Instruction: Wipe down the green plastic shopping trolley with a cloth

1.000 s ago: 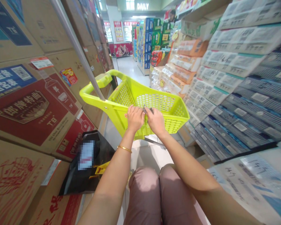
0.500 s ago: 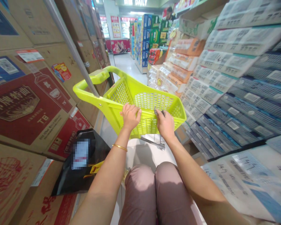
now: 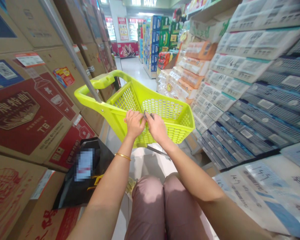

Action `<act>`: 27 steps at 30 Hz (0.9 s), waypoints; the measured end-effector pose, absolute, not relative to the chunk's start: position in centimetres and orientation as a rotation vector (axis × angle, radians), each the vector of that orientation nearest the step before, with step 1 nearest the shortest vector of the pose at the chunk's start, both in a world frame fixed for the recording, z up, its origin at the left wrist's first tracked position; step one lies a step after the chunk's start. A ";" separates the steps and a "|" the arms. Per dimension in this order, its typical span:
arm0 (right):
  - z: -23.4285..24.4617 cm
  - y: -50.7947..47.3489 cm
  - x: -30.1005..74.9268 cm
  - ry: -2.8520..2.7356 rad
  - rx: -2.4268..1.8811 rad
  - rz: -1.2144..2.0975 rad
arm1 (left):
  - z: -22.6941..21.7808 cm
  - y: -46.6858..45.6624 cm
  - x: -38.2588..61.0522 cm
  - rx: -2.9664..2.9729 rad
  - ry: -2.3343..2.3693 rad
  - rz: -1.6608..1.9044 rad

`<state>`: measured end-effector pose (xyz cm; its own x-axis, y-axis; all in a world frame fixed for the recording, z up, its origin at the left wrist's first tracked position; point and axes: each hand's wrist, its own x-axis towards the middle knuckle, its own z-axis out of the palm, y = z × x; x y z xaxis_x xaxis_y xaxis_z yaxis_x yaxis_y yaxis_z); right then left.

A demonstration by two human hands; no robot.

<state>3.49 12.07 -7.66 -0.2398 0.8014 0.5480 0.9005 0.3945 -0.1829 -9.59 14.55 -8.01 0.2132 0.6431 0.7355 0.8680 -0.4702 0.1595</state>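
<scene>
A lime-green shopping basket cart (image 3: 165, 101) with perforated walls stands before my knees, tilted in view. My left hand (image 3: 135, 124) is closed over its near rim, fingers hooked over the edge, a gold bangle on the wrist. Right beside it, my right hand (image 3: 157, 127) pinches a small dark grey thing (image 3: 145, 114) at the same rim. The thing looks crumpled and is partly hidden by the fingers, so I cannot make out its kind. The two hands nearly touch.
Stacked cardboard cartons (image 3: 17, 110) line the left side, with a black bag (image 3: 100, 155) leaning there. Piled wrapped packs (image 3: 250, 50) rise close on the right. An aisle floor (image 3: 132, 68) runs ahead past a blue-and-green display (image 3: 155, 43). A person (image 3: 179, 15) is partly visible far back.
My right hand has slid left along the rim with the small dark grey thing, up to my left hand. My left hand stays on the rim. The view has shifted slightly.
</scene>
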 end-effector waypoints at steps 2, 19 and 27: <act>-8.1 11.8 4.7 -2.132 -1.436 -0.281 | -8.0 14.5 -9.7 -2.213 -1.427 -1.134; -9.8 10.0 11.7 -2.060 -1.609 -0.351 | -7.9 15.3 -10.3 -2.252 -1.430 -1.142; -9.2 9.0 8.7 -1.949 -1.699 -0.390 | -7.8 14.6 -10.9 -2.231 -1.438 -1.129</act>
<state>8.74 8.99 -9.17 -0.0771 0.8277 0.5558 0.9779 0.1715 -0.1197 -10.85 14.57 -7.77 0.2095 0.6589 0.7225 0.8582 -0.4780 0.1871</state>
